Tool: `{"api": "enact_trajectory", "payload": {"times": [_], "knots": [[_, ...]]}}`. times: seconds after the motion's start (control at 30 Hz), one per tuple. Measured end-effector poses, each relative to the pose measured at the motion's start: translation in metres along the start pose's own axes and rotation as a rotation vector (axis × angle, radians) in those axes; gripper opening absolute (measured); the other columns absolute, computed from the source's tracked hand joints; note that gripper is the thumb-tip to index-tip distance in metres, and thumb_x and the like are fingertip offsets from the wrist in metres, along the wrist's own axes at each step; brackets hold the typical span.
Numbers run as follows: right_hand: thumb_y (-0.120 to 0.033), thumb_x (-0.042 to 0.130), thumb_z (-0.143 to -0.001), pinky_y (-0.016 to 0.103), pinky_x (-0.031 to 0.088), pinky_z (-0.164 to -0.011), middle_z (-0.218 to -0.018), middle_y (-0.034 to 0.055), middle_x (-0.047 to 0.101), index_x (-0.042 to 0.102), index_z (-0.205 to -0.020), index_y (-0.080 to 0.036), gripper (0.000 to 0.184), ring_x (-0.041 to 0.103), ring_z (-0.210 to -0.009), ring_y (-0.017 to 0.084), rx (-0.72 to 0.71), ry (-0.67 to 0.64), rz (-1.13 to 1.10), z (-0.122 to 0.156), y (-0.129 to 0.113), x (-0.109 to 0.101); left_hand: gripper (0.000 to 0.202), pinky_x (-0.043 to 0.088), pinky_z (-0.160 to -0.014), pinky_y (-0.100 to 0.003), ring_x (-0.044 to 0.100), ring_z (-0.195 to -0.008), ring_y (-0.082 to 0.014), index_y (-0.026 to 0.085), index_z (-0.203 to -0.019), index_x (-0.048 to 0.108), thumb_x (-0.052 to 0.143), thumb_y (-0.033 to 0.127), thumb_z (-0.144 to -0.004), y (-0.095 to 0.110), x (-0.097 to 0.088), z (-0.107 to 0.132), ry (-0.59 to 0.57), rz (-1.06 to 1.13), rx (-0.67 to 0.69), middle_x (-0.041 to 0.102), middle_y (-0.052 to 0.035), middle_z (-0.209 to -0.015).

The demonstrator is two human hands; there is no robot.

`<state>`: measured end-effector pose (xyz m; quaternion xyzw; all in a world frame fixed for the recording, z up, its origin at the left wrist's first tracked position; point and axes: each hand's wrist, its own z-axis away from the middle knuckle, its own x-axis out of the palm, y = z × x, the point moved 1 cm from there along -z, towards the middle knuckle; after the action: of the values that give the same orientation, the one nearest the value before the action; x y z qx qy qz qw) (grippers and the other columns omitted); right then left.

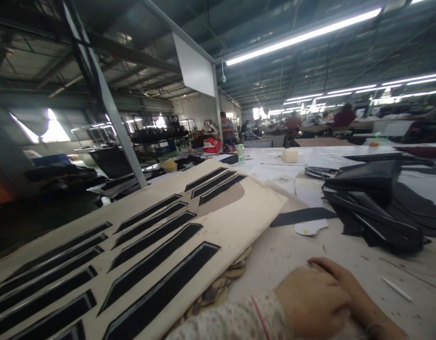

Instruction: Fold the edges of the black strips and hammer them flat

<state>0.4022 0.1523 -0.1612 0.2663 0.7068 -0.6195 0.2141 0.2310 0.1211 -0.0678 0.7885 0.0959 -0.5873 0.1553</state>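
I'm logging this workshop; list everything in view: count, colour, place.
Table: one, white, front
Sheet: one, cream, left
Strips: over ten, black, on sheet
Cloth: one, patterned brownish, under sheet
Pile: one, black, right
Papers: several, white, near pile
Pen: one, white, front right
Block: one, yellowish, far table
Bottle: one, greenish, beyond sheet
Panel: one, white, overhead
Lamps: several, white, overhead
People: several, mixed clothing, background
Left hand: one, pale sleeve, front
Right hand: one, unsleeved, behind left

- From here, the cream sheet (235, 222) lies spread flat at a slant across the table.
- Black strips (164, 290), pale-edged with angled ends, lie on it in slanting rows.
- A slim white stick (397, 289) lies apart, right of the sheet.
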Motion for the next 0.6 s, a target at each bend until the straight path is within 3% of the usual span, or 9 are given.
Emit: {"api": "enact_trajectory", "payload": {"times": [0.07,0.13,0.2,0.3,0.43,0.6], "knots": [[-0.047,0.049,-0.070,0.036,0.048,-0.088,-0.099,0.0077,0.070,0.070,-0.089,-0.019,0.040,0.063,-0.095,0.027,-0.012,-0.001,0.002,0.002,-0.002,0.000,0.023,0.047,-0.074,-0.029,0.059,-0.085,-0.0183,0.017,-0.093,0.061,0.044,0.029,-0.086,-0.019,-0.038,-0.006,0.002,-0.064,-0.056,0.064,-0.0050,-0.094],[-0.050,0.049,-0.073,0.037,0.047,-0.090,-0.101,0.0061,0.069,0.070,-0.090,-0.021,0.040,0.062,-0.098,0.027,-0.002,-0.007,0.021,0.004,-0.004,-0.001,0.022,0.046,-0.079,-0.030,0.058,-0.090,-0.0192,0.018,-0.096,0.062,0.046,0.029,-0.085,-0.055,-0.072,-0.005,-0.027,-0.109,-0.226,0.063,-0.0053,-0.095],[-0.052,0.049,-0.073,0.037,0.046,-0.092,-0.102,0.0053,0.069,0.070,-0.090,-0.022,0.041,0.061,-0.099,0.026,0.017,-0.021,0.029,0.005,-0.005,-0.002,0.020,0.043,-0.086,-0.027,0.056,-0.097,-0.0180,0.022,-0.097,0.062,0.052,0.031,-0.083,-0.101,-0.099,0.005,-0.064,-0.086,-0.500,0.062,-0.0027,-0.103],[-0.054,0.048,-0.074,0.038,0.046,-0.093,-0.102,0.0058,0.069,0.071,-0.090,-0.022,0.042,0.061,-0.099,0.027,0.019,-0.038,0.018,0.004,-0.005,-0.004,0.015,0.043,-0.085,-0.027,0.057,-0.096,-0.0194,0.017,-0.090,0.064,0.055,0.025,-0.081,-0.176,-0.130,0.039,-0.074,-0.116,-0.754,0.063,-0.0057,-0.101],[-0.054,0.048,-0.074,0.038,0.046,-0.092,-0.102,0.0054,0.069,0.071,-0.090,-0.023,0.042,0.061,-0.099,0.027,0.027,-0.051,0.010,0.003,-0.005,-0.004,0.021,0.047,-0.080,-0.034,0.059,-0.090,-0.0193,0.013,-0.095,0.061,0.056,0.029,-0.084,-0.254,-0.158,0.101,-0.095,-0.150,-1.098,0.063,-0.0061,-0.098],[-0.054,0.048,-0.074,0.038,0.046,-0.093,-0.103,0.0046,0.069,0.071,-0.090,-0.024,0.041,0.061,-0.100,0.027,0.043,-0.039,0.012,0.001,-0.001,-0.002,0.026,0.050,-0.078,-0.037,0.059,-0.090,-0.0179,0.013,-0.100,0.058,0.053,0.034,-0.087,-0.304,-0.160,0.150,-0.135,-0.133,-1.350,0.060,-0.0061,-0.101]]}}
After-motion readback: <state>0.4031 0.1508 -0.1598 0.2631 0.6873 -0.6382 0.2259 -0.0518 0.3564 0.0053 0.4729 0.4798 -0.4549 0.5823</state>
